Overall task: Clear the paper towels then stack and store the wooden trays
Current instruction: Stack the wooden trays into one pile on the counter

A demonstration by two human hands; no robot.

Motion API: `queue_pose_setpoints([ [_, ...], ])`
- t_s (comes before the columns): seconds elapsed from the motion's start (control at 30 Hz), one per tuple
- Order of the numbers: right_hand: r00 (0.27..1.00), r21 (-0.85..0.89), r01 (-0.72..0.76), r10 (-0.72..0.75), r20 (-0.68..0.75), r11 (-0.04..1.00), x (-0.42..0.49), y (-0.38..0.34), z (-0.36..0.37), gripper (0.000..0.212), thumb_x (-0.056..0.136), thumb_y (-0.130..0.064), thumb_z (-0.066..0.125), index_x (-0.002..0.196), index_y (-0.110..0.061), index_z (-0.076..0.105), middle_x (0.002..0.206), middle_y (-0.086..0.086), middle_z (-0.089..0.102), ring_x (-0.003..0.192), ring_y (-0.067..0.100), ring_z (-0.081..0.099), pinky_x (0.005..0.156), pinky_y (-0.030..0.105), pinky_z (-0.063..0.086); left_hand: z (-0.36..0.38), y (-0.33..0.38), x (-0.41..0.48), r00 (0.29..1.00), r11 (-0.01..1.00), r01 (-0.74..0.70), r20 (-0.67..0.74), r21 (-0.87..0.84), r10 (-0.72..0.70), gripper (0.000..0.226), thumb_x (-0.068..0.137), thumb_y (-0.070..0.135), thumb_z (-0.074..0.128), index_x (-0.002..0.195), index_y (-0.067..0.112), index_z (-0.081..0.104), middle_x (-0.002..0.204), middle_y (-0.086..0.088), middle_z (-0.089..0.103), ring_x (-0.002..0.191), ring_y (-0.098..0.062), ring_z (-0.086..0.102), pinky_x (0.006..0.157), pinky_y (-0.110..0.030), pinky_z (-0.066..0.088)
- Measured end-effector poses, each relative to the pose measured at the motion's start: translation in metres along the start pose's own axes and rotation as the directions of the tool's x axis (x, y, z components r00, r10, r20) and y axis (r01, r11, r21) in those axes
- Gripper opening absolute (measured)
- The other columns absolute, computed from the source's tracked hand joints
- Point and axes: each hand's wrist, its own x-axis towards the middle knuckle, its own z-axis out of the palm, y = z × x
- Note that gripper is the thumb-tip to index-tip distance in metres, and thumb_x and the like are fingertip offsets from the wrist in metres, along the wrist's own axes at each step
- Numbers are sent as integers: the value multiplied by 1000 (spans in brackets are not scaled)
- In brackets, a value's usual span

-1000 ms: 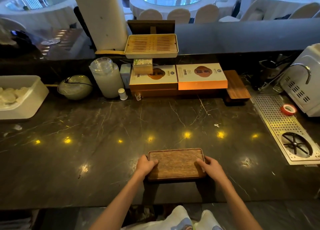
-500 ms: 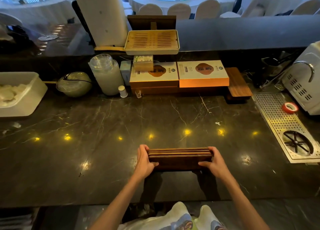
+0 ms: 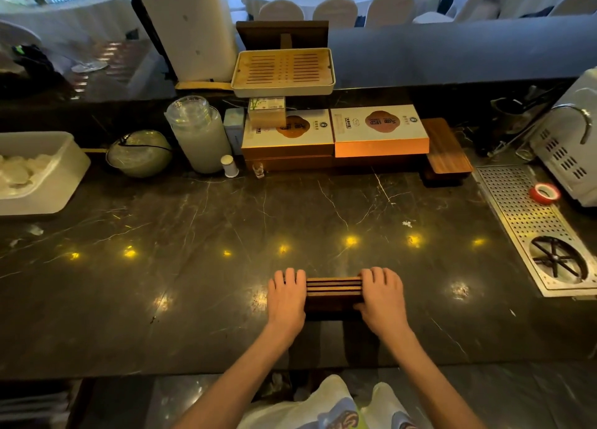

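A stack of dark wooden trays (image 3: 332, 291) stands on its long edge on the black marble counter (image 3: 226, 234), near the front middle. Its layered edges face up. My left hand (image 3: 286, 294) lies over the stack's left end with fingers curled over the top. My right hand (image 3: 381, 294) grips the right end the same way. Another wooden tray (image 3: 447, 147) rests on a dark block at the back right. A white bin (image 3: 48, 176) at the far left holds crumpled paper towels (image 3: 19, 173).
Two orange-sided gift boxes (image 3: 336, 134), a slatted bamboo tea tray (image 3: 282, 70), a lidded jar (image 3: 198, 134) and a round green dish (image 3: 139, 152) line the back. A perforated metal drain tray (image 3: 529, 222) with a red tape roll (image 3: 544, 193) lies right.
The tray stack lay flat between my hands; I tipped it up onto its long edge, and my hands have slid from its ends onto its top.
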Motion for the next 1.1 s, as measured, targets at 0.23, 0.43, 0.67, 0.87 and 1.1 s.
queue_pose_setpoints([
  [0.23, 987, -94, 162, -160, 28, 982, 15, -58, 4, 54, 74, -35, 74, 118, -19, 49, 121, 3, 57, 118, 25, 52, 114, 54, 20, -2, 6, 3, 999, 998, -29, -31, 54, 31, 51, 77, 14, 68, 121, 19, 44, 123, -1, 50, 113, -24, 48, 93, -40, 42],
  [0.43, 987, 44, 162, -162, 11, 986, 16, 14, -6, 60, 72, -50, 73, 123, -31, 49, 118, -8, 56, 113, 15, 53, 101, 35, 41, -3, -11, 8, 991, 988, -133, -16, -75, 133, 52, 79, 21, 69, 124, 22, 44, 127, 3, 48, 117, -20, 45, 95, -37, 43],
  [0.67, 992, 342, -12, -32, 123, 940, 3, 46, -9, 50, 70, -33, 81, 109, -29, 50, 113, -10, 52, 108, 11, 53, 91, 29, 49, 2, -32, -6, 992, 613, 125, 80, -780, -100, 57, 69, 9, 83, 114, 17, 49, 112, -1, 56, 104, -14, 57, 89, -25, 49],
  [0.87, 969, -75, 224, -214, 123, 972, 13, -22, -4, 64, 67, -52, 77, 114, -18, 49, 114, 2, 60, 111, 26, 57, 98, 42, 41, 6, -32, -16, 986, 402, 157, 119, -902, -117, 56, 66, 3, 84, 111, 7, 50, 107, -13, 65, 102, -24, 65, 88, -37, 55],
  [1.1, 932, -36, 351, -346, 104, 936, 10, -32, -6, 51, 80, -51, 66, 117, -21, 47, 116, 1, 62, 111, 25, 60, 86, 39, 45, 23, -4, -45, 904, 83, 315, 273, -945, -328, 65, 76, 5, 79, 127, 12, 40, 119, -3, 60, 121, -26, 56, 87, -18, 50],
])
